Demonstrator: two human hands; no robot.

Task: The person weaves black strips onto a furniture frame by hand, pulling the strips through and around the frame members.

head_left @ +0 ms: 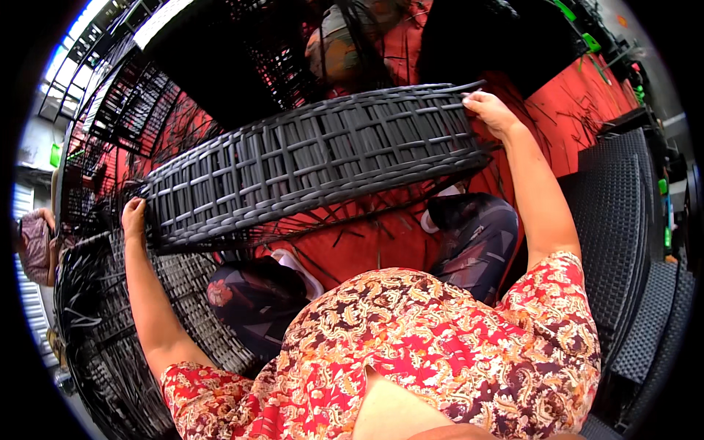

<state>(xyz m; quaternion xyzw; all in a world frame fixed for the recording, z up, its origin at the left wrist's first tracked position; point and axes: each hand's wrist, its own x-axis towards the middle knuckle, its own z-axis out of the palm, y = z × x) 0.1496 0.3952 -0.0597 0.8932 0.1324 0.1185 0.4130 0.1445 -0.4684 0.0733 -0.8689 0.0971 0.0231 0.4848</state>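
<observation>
A person seated low looks down at a long woven panel (315,158) of dark grey plastic wicker, held up in front of the body between both hands. The panel's long axis runs from the left hand, low and near the body, up and away to the right hand, which is raised higher and stretched further out. It curves slightly, like the side of a basket or chair frame, and loose strands hang from its lower edge.

The left hand (134,218) is curled around the panel's left end, fingers wrapped over the edge in a firm grasp. The right hand (490,110) is closed on the upper right corner, fingertips pinching the rim, where a thin strand pokes out. Both hands grip the same piece, one at each end, so neither is nearer its middle.

Below the panel, between the arms, are the person's knees in dark patterned leggings (477,238) and a red floral top (440,345). Beneath the panel lies a red floor (579,110) strewn with cut strands. Left of the left hand sit a flat woven mat (183,293) and black wire frames (125,103). Right of the right arm stand stacked dark wicker pieces (616,235). At the far left edge, part of another person (35,242) shows.
</observation>
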